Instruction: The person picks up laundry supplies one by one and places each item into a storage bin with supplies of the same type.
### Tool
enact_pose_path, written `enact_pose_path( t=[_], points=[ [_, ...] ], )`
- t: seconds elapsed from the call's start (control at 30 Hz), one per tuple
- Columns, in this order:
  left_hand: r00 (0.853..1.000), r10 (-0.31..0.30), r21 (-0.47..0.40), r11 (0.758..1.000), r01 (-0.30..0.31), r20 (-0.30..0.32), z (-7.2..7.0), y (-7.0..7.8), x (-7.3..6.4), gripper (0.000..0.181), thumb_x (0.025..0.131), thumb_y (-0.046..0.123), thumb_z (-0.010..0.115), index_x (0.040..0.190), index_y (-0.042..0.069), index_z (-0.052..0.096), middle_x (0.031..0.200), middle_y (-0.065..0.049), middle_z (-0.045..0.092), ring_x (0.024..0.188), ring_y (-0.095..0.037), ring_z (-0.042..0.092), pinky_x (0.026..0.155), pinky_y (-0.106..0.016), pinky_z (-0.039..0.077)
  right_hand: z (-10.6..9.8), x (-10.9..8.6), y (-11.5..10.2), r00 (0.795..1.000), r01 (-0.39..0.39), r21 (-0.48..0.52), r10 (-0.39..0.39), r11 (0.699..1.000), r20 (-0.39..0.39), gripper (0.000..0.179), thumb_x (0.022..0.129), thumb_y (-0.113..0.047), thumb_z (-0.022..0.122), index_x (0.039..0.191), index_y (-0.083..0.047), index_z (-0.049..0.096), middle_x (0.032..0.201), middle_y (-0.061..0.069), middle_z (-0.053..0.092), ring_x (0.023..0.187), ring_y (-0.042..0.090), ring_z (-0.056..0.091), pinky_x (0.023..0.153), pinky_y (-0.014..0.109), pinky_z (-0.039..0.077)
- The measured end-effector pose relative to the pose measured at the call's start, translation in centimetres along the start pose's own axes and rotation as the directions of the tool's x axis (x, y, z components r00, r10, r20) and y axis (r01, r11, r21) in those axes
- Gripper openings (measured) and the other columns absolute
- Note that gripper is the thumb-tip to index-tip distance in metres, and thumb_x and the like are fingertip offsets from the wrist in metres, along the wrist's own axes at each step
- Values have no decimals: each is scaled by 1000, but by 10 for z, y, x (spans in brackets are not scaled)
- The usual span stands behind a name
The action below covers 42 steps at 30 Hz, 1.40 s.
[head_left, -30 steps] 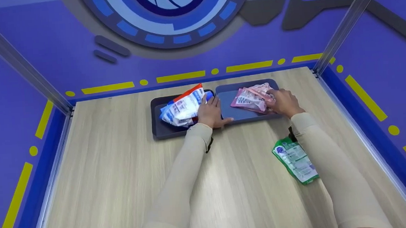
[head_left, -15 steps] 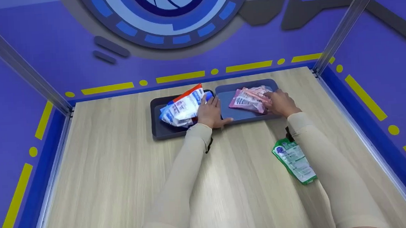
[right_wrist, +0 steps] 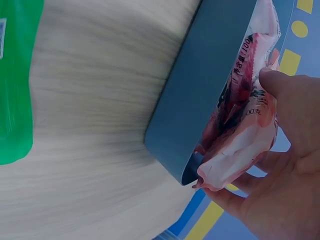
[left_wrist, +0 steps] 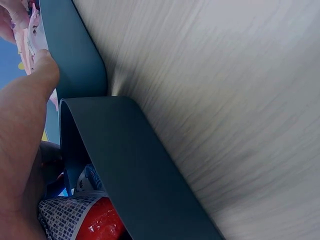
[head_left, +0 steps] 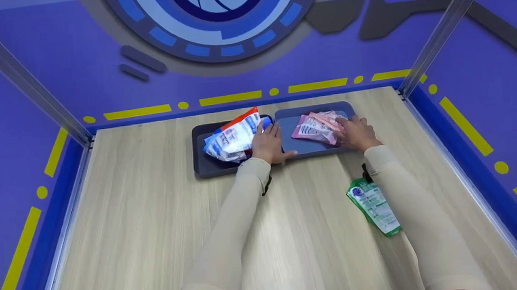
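Note:
My left hand lies with fingers extended over the right end of the dark left tray, next to white, blue and red plastic packets. Its thumb reaches across to the near wall of the blue-grey right tray. In that tray lie pink plastic packets. My right hand holds a pink packet at its right end. In the right wrist view the thumb presses on the pink packet while the other fingers curl about its lower edge, close to the tray corner.
A green and white packet lies on the wooden table, partly under the right forearm. The trays stand side by side near the blue back wall. Side walls with metal corner posts bound the table.
My right hand has shifted slightly left with the pink packet, and the right forearm has moved left too. My left hand has stayed in place.

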<state>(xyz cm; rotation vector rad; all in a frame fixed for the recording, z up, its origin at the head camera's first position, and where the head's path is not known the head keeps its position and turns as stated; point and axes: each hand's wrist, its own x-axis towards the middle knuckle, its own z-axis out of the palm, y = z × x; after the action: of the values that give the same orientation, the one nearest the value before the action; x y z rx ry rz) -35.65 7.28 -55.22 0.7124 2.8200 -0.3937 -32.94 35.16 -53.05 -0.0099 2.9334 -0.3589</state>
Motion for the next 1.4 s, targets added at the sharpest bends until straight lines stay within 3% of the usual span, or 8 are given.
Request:
enact_pose_path(
  t=[0.37,0.6,1.0,1.23,1.4],
  points=[
    [1000,6,-21,1000,-7,-13,-3,1,0,109,89,89,26,166,11,18,172,-4,14,158,-21,13,126,-48,-6,0,0,2,998,-67,36,66,997,2,62,105,-39,57,160,-16,37,156,31,33,138,54,32,109,73,30],
    [1000,9,-15,1000,-9,-19,-3,2,-1,109,90,89,25,165,11,20,172,-4,17,158,-20,15,126,-48,-5,2,0,5,999,-51,20,51,998,-10,62,106,-41,55,158,-11,39,154,31,38,136,55,36,110,73,30],
    [999,7,-20,1000,-8,-31,-1,0,-7,107,91,87,27,165,10,21,172,-4,17,157,-21,17,127,-48,-5,12,3,-2,994,-93,110,85,990,75,68,107,-47,50,164,-16,27,163,29,25,148,54,23,114,73,22],
    [999,9,-18,1000,-10,-39,-2,-1,-7,106,91,87,28,165,10,23,172,-5,18,157,-21,17,127,-48,-4,12,3,-1,992,-110,130,100,985,75,69,107,-48,49,164,-18,27,165,27,23,150,53,20,115,73,21],
    [999,8,-22,1000,-9,-36,-1,-1,-4,107,91,87,29,165,10,22,172,-5,18,157,-21,17,127,-48,-4,12,2,1,995,-78,144,69,986,67,70,106,-49,49,165,-20,25,165,27,22,150,52,20,115,73,21]
  ],
)
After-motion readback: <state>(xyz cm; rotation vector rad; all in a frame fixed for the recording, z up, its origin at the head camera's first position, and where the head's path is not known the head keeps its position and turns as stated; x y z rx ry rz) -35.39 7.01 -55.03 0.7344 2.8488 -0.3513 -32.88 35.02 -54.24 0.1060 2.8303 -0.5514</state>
